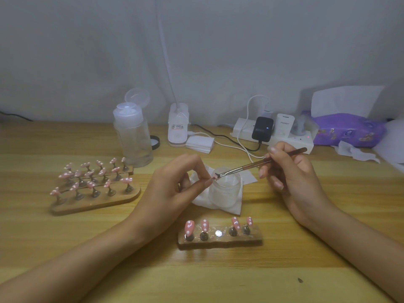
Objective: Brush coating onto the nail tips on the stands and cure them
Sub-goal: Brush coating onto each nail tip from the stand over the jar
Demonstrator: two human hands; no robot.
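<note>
The left hand (172,189) pinches one nail tip (215,177) in its fingers (204,184) over the jar (225,191), likely to catch drips. The right hand (290,171) pinches the brush (251,166), bristles touching that tip. Nearer than the fingers, the stand (219,240) has one bare slot.

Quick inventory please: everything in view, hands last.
near stand: one, wood, front centre, one slot bare
near nail tips: four, pink with white dots
left stands: three rows, wood, left
left nail tips: about fifteen, pink
jar: one, frosted, centre on white tissue
pump bottle: one, clear, behind left stands
lamp base: one, white, back
power strip: one, white, back right
tissue pack: one, purple, far right
brush: one, brown, right hand
left hand: pinches held nail tip, pink
right hand: holds brush
</note>
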